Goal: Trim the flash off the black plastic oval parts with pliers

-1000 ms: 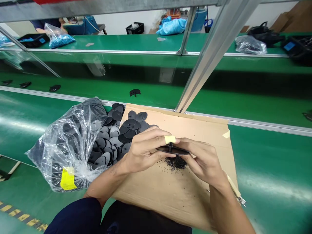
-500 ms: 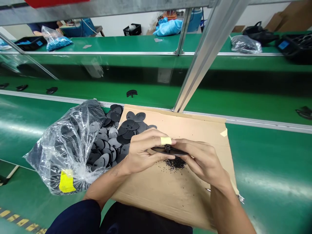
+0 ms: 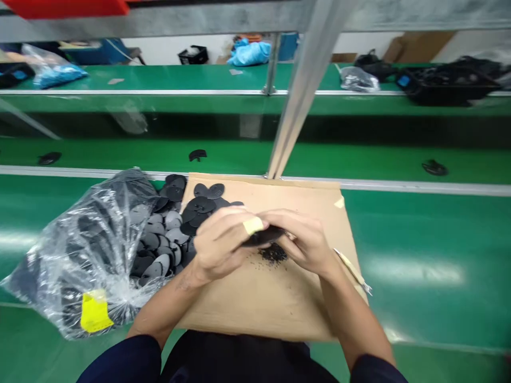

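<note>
While the fingertips of both hands meet around a dark disc (image 3: 259, 238), the left hand (image 3: 219, 243) grips its near left side and the right hand (image 3: 306, 242) its right end. The fingers of each are bent and drawn narrow on it; they hide so much, and the middle is so blurred, that one cannot tell exactly how each thumb sits. A strip of yellow tape (image 3: 253, 225) wraps a left finger. The disc is held in the air over the middle of the cardboard (image 3: 255, 306).

Just beneath it, black crumbs (image 3: 273, 253) are heaped and scattered on the cardboard. A cutter (image 3: 353, 271) with pale handles lies along the cardboard's right edge, its metal tip pointing toward the person. Overlapping discs (image 3: 198, 207) cover the cardboard's far left corner, and a larger pile (image 3: 159, 247) spreads from there past its left edge. Left of the cardboard, against that pile, slumps a clear bag (image 3: 96, 234) of dark pieces, with a yellow label (image 3: 95, 313) on it.

Beyond the cardboard's far edge rises a metal post (image 3: 293, 96), and behind that edge a green belt (image 3: 339, 159) carries a few black parts (image 3: 197, 155), spaced well apart.
</note>
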### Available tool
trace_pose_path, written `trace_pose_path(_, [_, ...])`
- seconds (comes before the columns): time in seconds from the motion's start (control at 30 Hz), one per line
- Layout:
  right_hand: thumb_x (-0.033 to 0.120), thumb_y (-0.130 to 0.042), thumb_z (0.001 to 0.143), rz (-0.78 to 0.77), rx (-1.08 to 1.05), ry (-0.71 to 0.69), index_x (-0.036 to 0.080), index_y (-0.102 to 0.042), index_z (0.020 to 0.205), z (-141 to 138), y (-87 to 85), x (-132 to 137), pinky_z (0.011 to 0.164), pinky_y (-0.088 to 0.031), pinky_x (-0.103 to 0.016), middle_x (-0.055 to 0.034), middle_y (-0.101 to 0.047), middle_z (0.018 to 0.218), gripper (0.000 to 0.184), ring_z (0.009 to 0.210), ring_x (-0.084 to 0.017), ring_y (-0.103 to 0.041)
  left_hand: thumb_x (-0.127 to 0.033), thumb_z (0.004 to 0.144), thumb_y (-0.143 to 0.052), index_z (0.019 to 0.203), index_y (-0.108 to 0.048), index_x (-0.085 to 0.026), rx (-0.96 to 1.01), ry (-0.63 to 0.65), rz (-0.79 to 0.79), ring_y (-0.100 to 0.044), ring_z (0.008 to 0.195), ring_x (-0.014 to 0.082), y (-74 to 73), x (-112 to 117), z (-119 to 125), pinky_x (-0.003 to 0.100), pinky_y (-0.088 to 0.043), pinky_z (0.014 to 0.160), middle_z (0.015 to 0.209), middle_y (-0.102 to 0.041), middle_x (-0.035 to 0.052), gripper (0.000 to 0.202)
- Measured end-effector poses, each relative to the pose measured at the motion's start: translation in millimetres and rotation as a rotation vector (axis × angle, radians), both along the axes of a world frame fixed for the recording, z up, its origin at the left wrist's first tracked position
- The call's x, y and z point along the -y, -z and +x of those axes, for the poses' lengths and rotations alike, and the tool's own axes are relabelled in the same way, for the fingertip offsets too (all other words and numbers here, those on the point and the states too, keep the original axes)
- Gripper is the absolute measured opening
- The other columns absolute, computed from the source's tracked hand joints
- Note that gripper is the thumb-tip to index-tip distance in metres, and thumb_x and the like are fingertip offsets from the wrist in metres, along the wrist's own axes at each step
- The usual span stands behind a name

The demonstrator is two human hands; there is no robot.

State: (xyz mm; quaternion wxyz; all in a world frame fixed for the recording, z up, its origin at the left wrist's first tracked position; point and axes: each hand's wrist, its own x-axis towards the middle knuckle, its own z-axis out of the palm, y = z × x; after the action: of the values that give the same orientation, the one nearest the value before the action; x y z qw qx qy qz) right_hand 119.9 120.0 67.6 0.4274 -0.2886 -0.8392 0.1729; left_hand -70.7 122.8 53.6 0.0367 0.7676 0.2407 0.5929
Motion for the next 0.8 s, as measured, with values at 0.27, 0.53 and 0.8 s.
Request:
trace_pose_path(0.27, [0.041, -0.049, 0.103, -0.370, 0.499, 0.530, 0.017, -0.061, 0.128, 60, 25.1, 77, 0.078, -0.057, -0.034, -0.0109, -0.075, 0.106, 0.036, 0.089, -0.021, -0.072, -0.035, 0.096, -0.064, 0.100, -0.074, -0.022, 0.181, -0.051, -0.551, -0.069, 0.086, 0.0163, 3.1, 9, -10, 0.026, -0.055, 0.081, 0.091, -0.073, 0.0019, 0.017])
trace_pose_path(0.53, [0.044, -0.039, 0.105, -0.838, 0.975, 1.136, 0.018, -0.050, 0.135, 101, 62.9, 150, 0.057, -0.043, -0.031, -0.0127, -0.076, 0.093, 0.041, 0.075, -0.029, -0.073, -0.037, 0.098, -0.060, 0.103, -0.073, -0.018, -0.078, 0.225, -0.830, -0.070, 0.098, 0.0187, 27.5, 30, -3, 0.028, -0.055, 0.088, 0.103, -0.076, 0.0049, 0.024])
trace_pose_path(0.8, [0.024, -0.031, 0.105, -0.659, 0.888, 1.181, 0.018, -0.049, 0.139, 122, 62.0, 106, 0.070, -0.045, -0.031, -0.0173, -0.066, 0.116, 0.039, 0.103, -0.029, -0.065, -0.036, 0.096, -0.061, 0.119, -0.071, -0.018, -0.161, 0.339, -0.935, -0.068, 0.113, 0.0227, 61.4, 42, 12, 0.034, -0.053, 0.098, 0.122, -0.072, 0.0109, 0.030])
